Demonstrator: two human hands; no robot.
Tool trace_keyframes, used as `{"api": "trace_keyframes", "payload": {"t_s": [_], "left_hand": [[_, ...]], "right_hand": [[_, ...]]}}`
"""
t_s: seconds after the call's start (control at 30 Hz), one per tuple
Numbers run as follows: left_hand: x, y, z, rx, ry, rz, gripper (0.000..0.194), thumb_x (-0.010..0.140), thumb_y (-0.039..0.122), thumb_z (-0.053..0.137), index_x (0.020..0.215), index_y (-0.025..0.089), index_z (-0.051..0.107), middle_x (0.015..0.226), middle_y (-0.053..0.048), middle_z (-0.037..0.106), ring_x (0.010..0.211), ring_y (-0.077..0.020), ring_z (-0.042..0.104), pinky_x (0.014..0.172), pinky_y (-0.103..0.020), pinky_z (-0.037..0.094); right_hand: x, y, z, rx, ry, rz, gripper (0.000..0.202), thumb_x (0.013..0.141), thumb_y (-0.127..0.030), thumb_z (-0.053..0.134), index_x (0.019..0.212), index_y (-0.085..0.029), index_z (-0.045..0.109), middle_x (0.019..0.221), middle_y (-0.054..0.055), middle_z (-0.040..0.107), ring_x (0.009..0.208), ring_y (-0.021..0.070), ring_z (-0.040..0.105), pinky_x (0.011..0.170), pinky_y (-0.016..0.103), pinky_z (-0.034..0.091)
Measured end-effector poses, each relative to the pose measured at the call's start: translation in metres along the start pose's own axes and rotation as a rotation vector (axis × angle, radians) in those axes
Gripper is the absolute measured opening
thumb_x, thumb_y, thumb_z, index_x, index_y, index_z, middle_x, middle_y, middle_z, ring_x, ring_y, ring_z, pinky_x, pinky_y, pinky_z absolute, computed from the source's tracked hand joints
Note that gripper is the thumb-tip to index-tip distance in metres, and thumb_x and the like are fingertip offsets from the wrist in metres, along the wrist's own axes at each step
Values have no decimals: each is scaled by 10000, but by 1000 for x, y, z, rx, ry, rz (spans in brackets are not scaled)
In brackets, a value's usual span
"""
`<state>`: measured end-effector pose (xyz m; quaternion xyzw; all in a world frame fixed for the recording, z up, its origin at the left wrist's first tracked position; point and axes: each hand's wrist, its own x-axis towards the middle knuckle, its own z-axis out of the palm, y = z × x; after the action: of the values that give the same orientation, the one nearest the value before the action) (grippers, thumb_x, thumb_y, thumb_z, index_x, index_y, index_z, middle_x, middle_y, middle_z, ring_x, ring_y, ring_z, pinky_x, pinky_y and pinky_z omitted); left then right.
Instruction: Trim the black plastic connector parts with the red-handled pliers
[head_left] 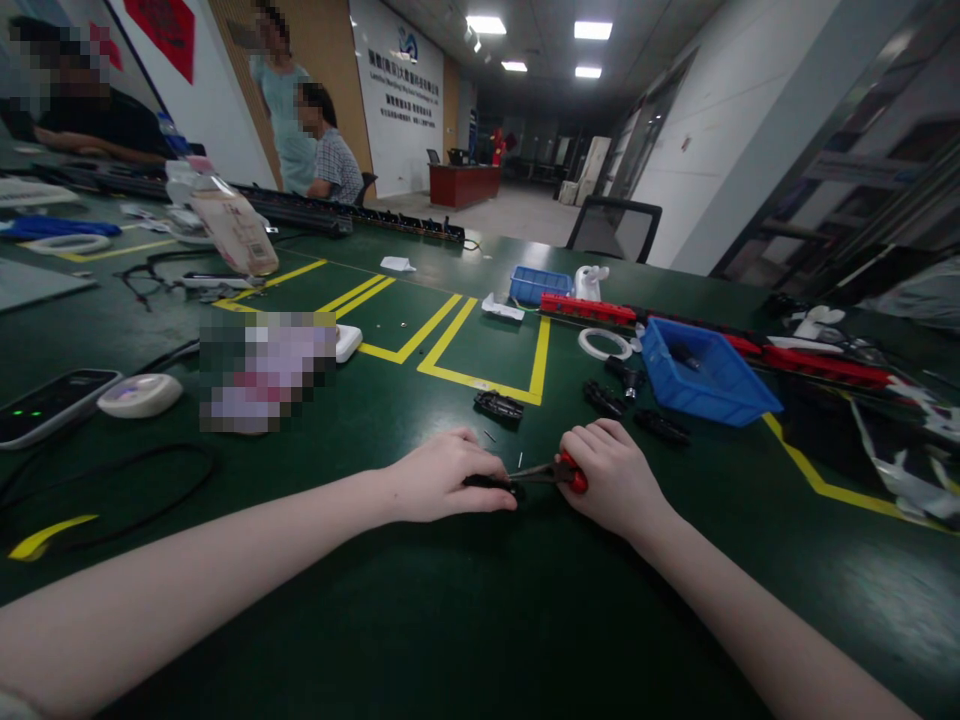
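Note:
My left hand point(454, 475) is closed around a small black part point(491, 483), mostly hidden by the fingers. Red-handled needle-nose pliers point(574, 474) are gripped in my right hand point(611, 475). Their narrow jaws point left and meet the black part; whether they pinch anything there is too small to tell. Just beyond my hands lie two thin metal pins point(520, 459). Past them rests a black plastic piece point(499, 406) on the green table, with similar black pieces point(604, 398) further right.
A blue bin point(705, 372) stands at the right, with a smaller blue basket point(540, 284) farther back. A white tape ring point(604, 344) lies between. Left are a bottle point(236, 230), a white mouse point(140, 395) and cables point(187, 480). Other people sit or stand across the table.

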<state>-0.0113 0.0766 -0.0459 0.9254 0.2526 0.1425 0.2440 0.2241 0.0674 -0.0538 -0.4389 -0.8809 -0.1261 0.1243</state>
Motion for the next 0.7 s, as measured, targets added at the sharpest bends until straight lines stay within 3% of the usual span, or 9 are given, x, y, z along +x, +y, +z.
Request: {"api": "trace_keyframes", "payload": {"t_s": [0.7], "left_hand": [[0, 2, 0, 63, 80, -18, 345, 838, 451, 611, 1029, 163, 601, 922, -12, 678, 781, -159, 599, 779, -312, 395]], "right_hand": [[2, 2, 1, 36, -23, -5, 78, 725, -227, 572, 779, -177, 544, 802, 60, 635, 764, 211, 563, 845, 368, 363]]}}
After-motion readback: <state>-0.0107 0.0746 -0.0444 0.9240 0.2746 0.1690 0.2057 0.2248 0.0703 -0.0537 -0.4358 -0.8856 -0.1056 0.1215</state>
